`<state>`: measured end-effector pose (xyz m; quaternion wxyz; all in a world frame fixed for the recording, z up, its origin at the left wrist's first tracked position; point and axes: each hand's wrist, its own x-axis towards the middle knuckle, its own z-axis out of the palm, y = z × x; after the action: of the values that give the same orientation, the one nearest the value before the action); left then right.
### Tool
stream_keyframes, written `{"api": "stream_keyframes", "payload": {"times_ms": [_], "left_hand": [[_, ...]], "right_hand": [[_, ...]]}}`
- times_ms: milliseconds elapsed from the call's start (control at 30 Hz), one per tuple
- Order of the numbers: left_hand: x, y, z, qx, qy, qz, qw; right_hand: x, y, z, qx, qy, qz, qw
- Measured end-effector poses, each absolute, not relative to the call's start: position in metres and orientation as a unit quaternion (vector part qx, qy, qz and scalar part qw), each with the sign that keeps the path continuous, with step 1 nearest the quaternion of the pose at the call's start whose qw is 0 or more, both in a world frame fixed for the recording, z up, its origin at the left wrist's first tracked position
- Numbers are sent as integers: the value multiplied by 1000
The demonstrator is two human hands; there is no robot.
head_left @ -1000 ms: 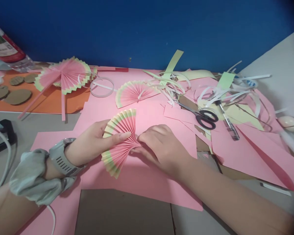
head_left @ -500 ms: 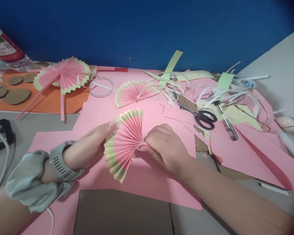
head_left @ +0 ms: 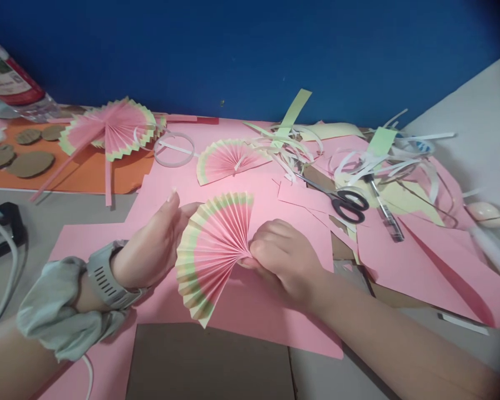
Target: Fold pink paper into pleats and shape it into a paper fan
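Observation:
A pleated paper fan (head_left: 216, 244), pink with green and cream bands along its outer edge, is spread in front of me. My right hand (head_left: 285, 258) pinches its gathered base between thumb and fingers. Beside the fan's left edge is my left hand (head_left: 158, 244), its thumb raised and its fingers stretched out, partly hidden behind the pleats. A watch and a grey-green scrunchie (head_left: 62, 308) circle that wrist. Beneath both hands lies pink paper (head_left: 275, 311). A second pleated fan (head_left: 223, 158) rests flat farther back.
Black-handled scissors (head_left: 350, 205) and a pen (head_left: 385, 211) lie at right among curled paper strips (head_left: 291, 147). At back left are a round fan on sticks (head_left: 120, 128), a tape ring (head_left: 174, 150), cardboard discs (head_left: 31, 165) and a bottle (head_left: 14, 83). A blue wall (head_left: 241, 55) stands behind.
The held fan is spread wider, its lower edge reaching farther down. My left thumb has come off the fan's edge and points up. My right hand keeps its pinch, slightly farther right.

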<state>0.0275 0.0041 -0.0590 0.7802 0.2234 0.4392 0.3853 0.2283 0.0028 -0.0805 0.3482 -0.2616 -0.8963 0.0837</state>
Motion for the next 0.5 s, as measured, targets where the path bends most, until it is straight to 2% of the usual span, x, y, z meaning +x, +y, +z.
{"api": "stream_keyframes", "payload": {"times_ms": [333, 500], "left_hand": [[24, 4, -66, 277, 402, 386, 782], [24, -2, -66, 406, 413, 401, 710]], "right_hand": [[229, 3, -78, -327, -889, 70, 314], [230, 4, -78, -319, -893, 64, 311]]}}
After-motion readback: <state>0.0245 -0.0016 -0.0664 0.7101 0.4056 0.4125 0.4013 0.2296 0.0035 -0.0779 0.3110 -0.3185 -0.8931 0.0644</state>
